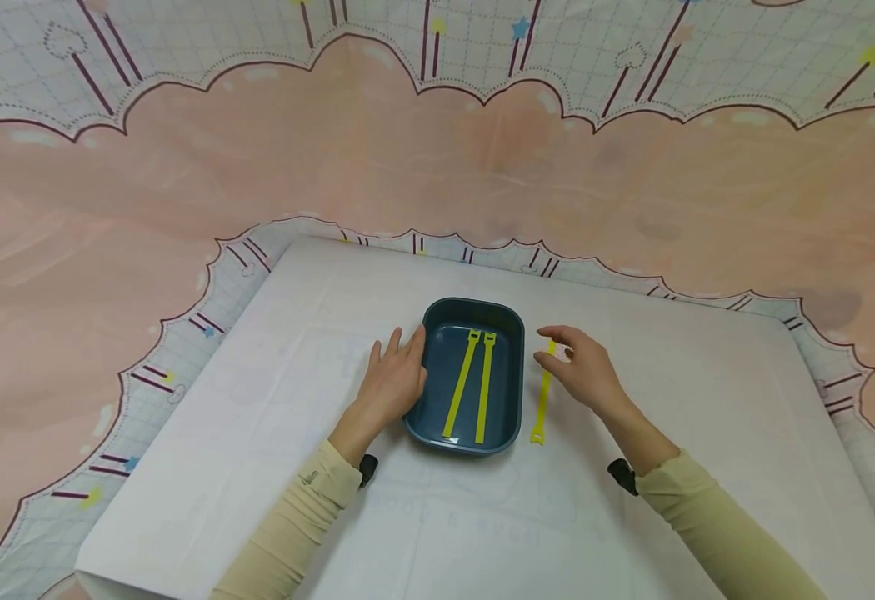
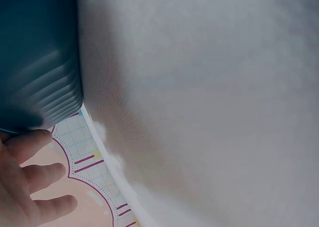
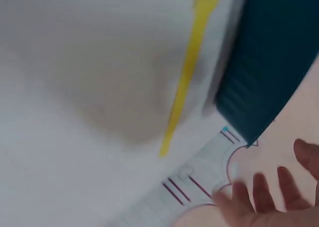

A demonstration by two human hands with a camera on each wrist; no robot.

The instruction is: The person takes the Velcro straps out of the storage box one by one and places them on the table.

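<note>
A dark blue rectangular tray [image 1: 475, 312] holds two yellow cable ties [image 1: 461, 384], strap-like with slotted heads, lying side by side. My left hand [image 1: 392, 383] touches the tray's left rim, its fingers extended; the left wrist view shows one finger against the tray's outer wall [image 2: 40, 52]. Another yellow cable tie [image 1: 542, 408] lies on the white surface just right of the tray, its slotted head toward me. Over its far end hovers my right hand [image 1: 587, 371], thumb and fingers apart. The right wrist view shows that tie [image 3: 185, 77] apart from the fingers.
White sheeting covers the tabletop [image 1: 272, 400], with faint print showing through. Beyond its edges is patterned pink and white cloth [image 1: 437, 167]. A black strap or camera part [image 1: 622, 477] sits at the right wrist, with a similar one [image 1: 367, 470] at the left.
</note>
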